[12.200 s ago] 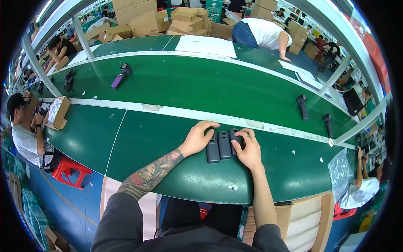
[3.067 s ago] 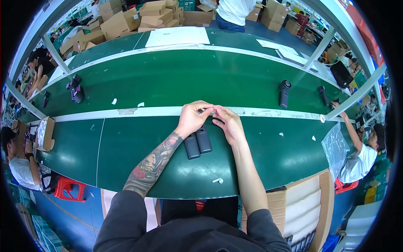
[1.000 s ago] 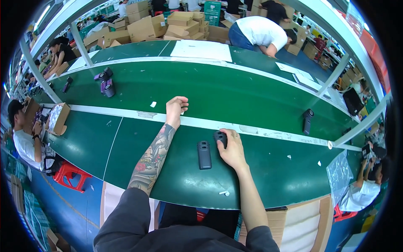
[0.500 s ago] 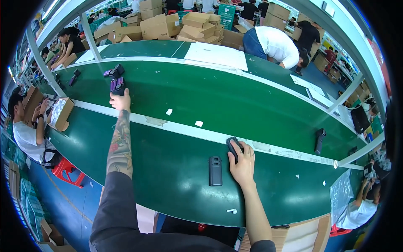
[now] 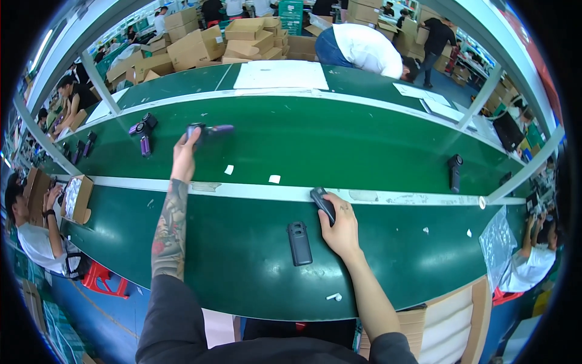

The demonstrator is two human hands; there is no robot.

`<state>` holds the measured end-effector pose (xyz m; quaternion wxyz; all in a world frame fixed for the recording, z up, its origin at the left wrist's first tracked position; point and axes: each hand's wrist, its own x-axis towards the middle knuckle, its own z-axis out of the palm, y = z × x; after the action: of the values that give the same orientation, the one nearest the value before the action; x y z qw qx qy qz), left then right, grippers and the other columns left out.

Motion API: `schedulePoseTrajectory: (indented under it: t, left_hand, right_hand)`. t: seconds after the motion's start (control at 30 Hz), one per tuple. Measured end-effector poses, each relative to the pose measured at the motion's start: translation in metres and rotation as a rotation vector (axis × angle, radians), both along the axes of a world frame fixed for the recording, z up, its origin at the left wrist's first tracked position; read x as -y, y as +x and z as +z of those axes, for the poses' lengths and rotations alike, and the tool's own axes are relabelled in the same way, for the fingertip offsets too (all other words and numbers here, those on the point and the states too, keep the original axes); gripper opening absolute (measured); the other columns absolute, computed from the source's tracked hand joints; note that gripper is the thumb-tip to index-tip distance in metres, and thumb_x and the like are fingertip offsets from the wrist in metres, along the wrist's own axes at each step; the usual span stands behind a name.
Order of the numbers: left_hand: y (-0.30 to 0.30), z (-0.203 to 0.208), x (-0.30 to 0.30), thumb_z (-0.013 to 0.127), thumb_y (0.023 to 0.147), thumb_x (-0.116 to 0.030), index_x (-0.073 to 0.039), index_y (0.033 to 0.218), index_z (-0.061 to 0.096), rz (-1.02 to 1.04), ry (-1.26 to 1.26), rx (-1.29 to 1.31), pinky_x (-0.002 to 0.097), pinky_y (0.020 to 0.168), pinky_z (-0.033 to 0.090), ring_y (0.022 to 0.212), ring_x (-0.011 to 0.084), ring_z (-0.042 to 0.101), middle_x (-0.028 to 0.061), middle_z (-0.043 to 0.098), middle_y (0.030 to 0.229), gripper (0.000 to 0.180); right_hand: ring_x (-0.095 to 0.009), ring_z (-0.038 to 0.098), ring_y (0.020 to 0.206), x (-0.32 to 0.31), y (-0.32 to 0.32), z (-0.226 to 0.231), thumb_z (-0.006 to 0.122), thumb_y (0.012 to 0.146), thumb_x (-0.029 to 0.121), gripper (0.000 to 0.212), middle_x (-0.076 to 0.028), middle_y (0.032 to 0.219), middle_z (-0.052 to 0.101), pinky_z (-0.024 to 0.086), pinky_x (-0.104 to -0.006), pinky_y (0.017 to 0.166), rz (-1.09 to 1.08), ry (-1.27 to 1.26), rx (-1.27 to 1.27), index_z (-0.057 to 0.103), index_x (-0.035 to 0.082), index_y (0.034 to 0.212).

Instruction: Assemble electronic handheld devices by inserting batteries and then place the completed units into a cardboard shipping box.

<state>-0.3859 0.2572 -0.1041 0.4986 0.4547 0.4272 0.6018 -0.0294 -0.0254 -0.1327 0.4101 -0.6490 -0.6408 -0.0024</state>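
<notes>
My left hand point(image 5: 183, 156) reaches over the far green strip. It grips a small handheld device point(image 5: 215, 129) by its dark round head, the purple handle smeared by motion and pointing right. My right hand point(image 5: 341, 229) is closed round a dark grey elongated casing point(image 5: 322, 205) at the white divider rail. A similar dark grey casing point(image 5: 299, 244) lies on the near bench, just left of that hand. Two more purple-handled devices point(image 5: 144, 134) lie together, left of my left hand.
A dark handheld device point(image 5: 454, 173) stands far right on the strip; several lie far left. The white rail point(image 5: 254, 190) crosses between strip and bench. A white earbud point(image 5: 334, 296) lies near the front edge. Co-workers sit at both ends, beside an open carton point(image 5: 77, 200) and a plastic bag point(image 5: 498, 246).
My left hand has lifted one purple-handled device from the group and swung it right. My right hand keeps its casing, now tilted. The whole view has shifted slightly.
</notes>
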Motion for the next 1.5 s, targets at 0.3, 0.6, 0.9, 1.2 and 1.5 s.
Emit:
schedulePoseTrajectory:
  t: [0.3,0.6,0.9,1.2,1.5]
  left_hand:
    - [0.198,0.001,0.092,0.055,0.102,-0.039,0.001,0.134,0.050,-0.597,-0.367,0.891,0.0529,0.107,0.042,0.121,0.0338,0.058,0.0194,0.058,0.126,0.051]
    - [0.252,-0.024,0.154,0.046,0.105,-0.043,-0.001,0.137,0.049,-0.837,-0.375,0.804,0.0533,0.109,0.042,0.125,0.0345,0.056,0.0207,0.057,0.131,0.052]
    - [0.248,-0.019,0.167,0.056,0.102,-0.020,-0.002,0.142,0.042,-0.897,-0.218,0.543,0.0472,0.109,0.045,0.128,0.0321,0.055,0.0202,0.058,0.133,0.047]
    - [0.252,-0.017,0.168,0.061,0.095,0.001,-0.003,0.145,0.037,-0.910,0.044,0.175,0.0392,0.107,0.046,0.123,0.0264,0.059,0.0182,0.060,0.133,0.055]
    - [0.253,-0.032,0.169,0.061,0.093,0.000,-0.003,0.146,0.038,-0.980,0.012,-0.117,0.0396,0.110,0.044,0.124,0.0271,0.057,0.0195,0.058,0.137,0.058]
  right_hand:
    - [-0.032,0.065,0.110,0.001,0.020,-0.001,0.068,0.082,0.004,0.040,-0.012,0.125,0.067,0.051,-0.0388,0.095,0.016,0.105,-0.386,0.062,0.008,0.122]
    - [-0.028,0.066,0.116,-0.001,0.016,0.001,0.072,0.081,0.002,0.042,-0.013,0.133,0.065,0.053,-0.0357,0.095,-0.028,0.216,-0.147,0.064,0.007,0.122]
    - [-0.029,0.066,0.116,0.002,0.013,0.004,0.072,0.083,0.006,0.040,-0.012,0.135,0.064,0.054,-0.0362,0.091,-0.050,0.155,-0.092,0.063,0.010,0.122]
    - [-0.029,0.069,0.103,-0.001,0.031,0.001,0.071,0.087,0.007,0.049,-0.017,0.120,0.068,0.055,-0.0365,0.084,0.057,-0.014,-0.604,0.051,0.004,0.131]
    - [-0.026,0.070,0.086,0.003,0.043,0.010,0.069,0.089,0.008,0.054,-0.021,0.106,0.069,0.054,-0.0372,0.077,0.153,-0.235,-0.821,0.043,-0.001,0.135]
